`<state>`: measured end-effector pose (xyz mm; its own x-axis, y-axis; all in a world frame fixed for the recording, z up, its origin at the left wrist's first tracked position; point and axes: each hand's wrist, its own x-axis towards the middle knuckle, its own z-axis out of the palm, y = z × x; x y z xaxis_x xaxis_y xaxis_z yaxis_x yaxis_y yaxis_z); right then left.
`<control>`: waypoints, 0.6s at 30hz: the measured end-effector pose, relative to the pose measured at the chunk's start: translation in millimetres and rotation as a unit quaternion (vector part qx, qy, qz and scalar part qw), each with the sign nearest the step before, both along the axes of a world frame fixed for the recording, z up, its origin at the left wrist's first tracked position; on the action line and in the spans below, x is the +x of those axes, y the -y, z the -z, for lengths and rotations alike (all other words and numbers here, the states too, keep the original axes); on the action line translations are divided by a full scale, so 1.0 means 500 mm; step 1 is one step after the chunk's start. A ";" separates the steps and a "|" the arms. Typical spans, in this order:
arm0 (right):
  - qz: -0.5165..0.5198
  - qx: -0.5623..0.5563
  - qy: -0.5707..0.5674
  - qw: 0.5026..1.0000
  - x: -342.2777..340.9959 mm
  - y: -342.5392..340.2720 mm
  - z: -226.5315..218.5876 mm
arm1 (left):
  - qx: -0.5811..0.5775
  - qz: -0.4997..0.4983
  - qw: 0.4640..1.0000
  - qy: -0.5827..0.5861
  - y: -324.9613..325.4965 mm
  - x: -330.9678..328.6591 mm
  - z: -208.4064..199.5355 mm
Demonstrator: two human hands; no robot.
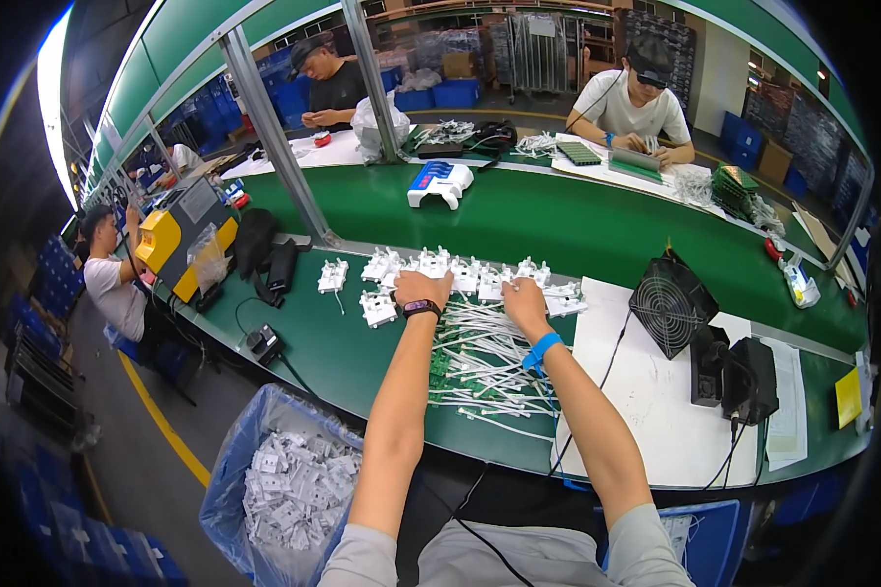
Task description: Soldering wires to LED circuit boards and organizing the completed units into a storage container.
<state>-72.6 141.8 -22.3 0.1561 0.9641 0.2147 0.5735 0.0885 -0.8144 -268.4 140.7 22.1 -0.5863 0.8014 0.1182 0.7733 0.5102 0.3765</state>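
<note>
Several white plastic housings [333,276] with small upright posts lie in a loose row across the green bench. My left hand [423,288], with a dark wristband, is closed over a housing in the middle of the row; its fingertips are partly hidden. To the right of it, my right hand [526,298], wearing a blue wrist strap, has bent fingers pinched at another white housing. Between my forearms lie green circuit boards [442,370] with many white cables [499,364] spread over them, their ends pointing right.
A blue-lined bin [227,465] of white plastic parts stands at the lower left. On the right are a black fan [672,305], black power units [751,380] and white sheets [617,430]. A white-and-blue device [440,184] sits beyond the row. People work at other benches.
</note>
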 end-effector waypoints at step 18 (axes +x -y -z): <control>-0.019 -0.008 -0.077 0.997 0.011 -0.019 -0.026 | 0.059 0.091 0.983 -0.147 -0.023 -0.078 0.027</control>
